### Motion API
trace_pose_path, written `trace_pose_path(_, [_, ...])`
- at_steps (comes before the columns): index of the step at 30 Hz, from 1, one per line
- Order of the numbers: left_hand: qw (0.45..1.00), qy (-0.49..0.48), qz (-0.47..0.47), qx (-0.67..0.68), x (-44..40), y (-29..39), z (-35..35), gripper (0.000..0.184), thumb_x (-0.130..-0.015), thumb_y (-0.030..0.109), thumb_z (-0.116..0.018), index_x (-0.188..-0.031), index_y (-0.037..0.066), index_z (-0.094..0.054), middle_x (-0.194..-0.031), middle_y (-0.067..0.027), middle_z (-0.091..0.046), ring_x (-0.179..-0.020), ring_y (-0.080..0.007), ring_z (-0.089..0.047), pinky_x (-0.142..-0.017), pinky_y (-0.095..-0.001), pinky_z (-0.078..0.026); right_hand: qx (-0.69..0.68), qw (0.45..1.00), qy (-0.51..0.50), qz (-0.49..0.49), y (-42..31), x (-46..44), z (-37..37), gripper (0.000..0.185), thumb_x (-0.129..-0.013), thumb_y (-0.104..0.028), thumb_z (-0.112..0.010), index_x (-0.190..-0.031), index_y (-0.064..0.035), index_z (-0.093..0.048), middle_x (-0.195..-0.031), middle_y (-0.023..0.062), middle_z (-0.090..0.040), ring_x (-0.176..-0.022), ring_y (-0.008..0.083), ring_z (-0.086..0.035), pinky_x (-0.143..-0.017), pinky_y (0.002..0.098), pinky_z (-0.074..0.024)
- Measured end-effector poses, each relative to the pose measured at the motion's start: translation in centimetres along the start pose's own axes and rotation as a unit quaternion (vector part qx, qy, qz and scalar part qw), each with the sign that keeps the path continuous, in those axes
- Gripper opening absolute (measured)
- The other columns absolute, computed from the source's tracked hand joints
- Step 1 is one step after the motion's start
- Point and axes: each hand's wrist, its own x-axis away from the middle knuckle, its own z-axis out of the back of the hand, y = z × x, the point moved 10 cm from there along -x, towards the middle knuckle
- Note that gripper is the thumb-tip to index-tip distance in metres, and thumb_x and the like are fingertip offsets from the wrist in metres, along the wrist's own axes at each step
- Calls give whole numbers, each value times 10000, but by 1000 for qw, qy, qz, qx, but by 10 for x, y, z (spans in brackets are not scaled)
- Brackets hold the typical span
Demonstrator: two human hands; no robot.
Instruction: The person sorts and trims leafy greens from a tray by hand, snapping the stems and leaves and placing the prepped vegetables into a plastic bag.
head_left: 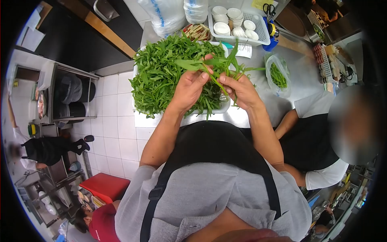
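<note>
Leafy green stems (217, 82), which look like water spinach, are pinched between my two hands. My left hand (191, 86) has its thumb and fingers closed on them, above the right side of the heaped basket. Close beside it, my right hand (241, 89) grips the stems between thumb and fingers. Under and left of my hands, a big pile of the same leafy greens (169, 72) fills a white plastic basket (226, 105). Most of that basket is hidden by leaves.
The steel table (258, 76) carries a clear bag of green stems (278, 76) on the right. Behind stand a basket of small white dishes (262, 36), scissors (269, 10) and wrapped stacks (163, 18). A co-worker in a black apron (308, 137) stands close at right.
</note>
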Motion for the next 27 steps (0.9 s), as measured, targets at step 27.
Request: trace_pose_path(27, [993, 52, -17, -107, -16, -48, -48, 219, -1043, 199, -598, -1136, 1, -612, -1090, -145, -700, -887, -140, -656, -780, -262, -547, 150, 924, 336, 107, 5, 69, 113, 201, -843, -196, -689, -799, 0, -696, -653, 35, -616, -584, 129, -546, -537, 333, -433])
